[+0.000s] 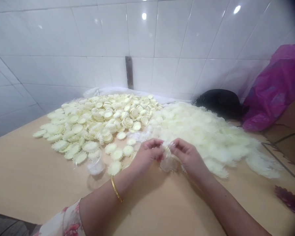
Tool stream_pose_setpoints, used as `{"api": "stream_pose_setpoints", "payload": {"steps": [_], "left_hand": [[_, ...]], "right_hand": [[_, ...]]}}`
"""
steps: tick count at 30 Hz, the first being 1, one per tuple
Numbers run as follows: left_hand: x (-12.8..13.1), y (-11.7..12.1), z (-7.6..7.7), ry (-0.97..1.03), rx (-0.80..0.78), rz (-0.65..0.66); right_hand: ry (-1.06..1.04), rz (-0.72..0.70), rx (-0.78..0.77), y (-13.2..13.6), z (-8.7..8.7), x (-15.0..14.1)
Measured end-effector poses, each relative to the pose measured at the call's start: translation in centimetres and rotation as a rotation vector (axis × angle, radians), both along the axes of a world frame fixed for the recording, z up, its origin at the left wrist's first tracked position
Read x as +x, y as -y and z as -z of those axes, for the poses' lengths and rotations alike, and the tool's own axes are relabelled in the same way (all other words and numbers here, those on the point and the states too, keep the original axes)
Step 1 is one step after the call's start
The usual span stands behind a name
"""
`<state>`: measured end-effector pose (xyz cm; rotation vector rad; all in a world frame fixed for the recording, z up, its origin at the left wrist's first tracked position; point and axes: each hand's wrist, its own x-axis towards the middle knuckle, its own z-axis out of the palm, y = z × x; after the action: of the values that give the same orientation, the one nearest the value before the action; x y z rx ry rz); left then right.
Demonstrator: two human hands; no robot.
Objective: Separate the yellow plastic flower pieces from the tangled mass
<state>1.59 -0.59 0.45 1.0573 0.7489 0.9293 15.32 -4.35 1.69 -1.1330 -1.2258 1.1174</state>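
Note:
My left hand (147, 153) and my right hand (188, 156) meet at the front of the piles, fingertips closed. Pinched between them is a small pale flower-shaped piece (166, 149) with a notched edge; the fingers cover part of it. Just under it shows a thin, sheer whitish disc (168, 165), and I cannot tell whether the two are joined. Left of my hands spreads a heap of cream scalloped discs (108, 114). Behind and to the right lies a mound of sheer, pale yellow petal layers (196, 127).
A small clear cup (96, 166) stands left of my left wrist. A black rounded object (218, 102) and a magenta plastic bag (272, 88) are at the back right. A dark red petal piece (290, 198) lies at the right edge of the wooden table (49, 183). A tiled wall rises behind.

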Motion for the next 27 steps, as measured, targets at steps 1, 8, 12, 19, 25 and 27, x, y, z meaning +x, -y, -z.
{"api": "stream_pose_setpoints", "payload": {"steps": [1,8,12,19,25,27], "left_hand": [[0.05,0.01,-0.02,-0.009,0.003,0.007],[-0.15,-0.41,0.82,-0.113,0.074,0.057],[0.04,-0.34,0.88,-0.138,0.092,0.028],[0.53,0.12,0.06,-0.132,0.085,-0.011],[0.40,-0.22,0.18,-0.111,0.016,-0.011],[0.33,-0.32,0.25,-0.076,-0.029,-0.029]], "right_hand": [[0.023,0.005,0.013,-0.03,0.04,0.02],[0.213,0.140,0.115,-0.19,-0.01,0.32],[0.339,0.270,0.143,-0.06,-0.13,0.06],[0.405,0.430,0.171,-0.07,0.02,-0.31],[0.287,0.252,0.112,-0.30,0.05,-0.04],[0.189,0.163,0.082,-0.32,0.03,0.02]]}}
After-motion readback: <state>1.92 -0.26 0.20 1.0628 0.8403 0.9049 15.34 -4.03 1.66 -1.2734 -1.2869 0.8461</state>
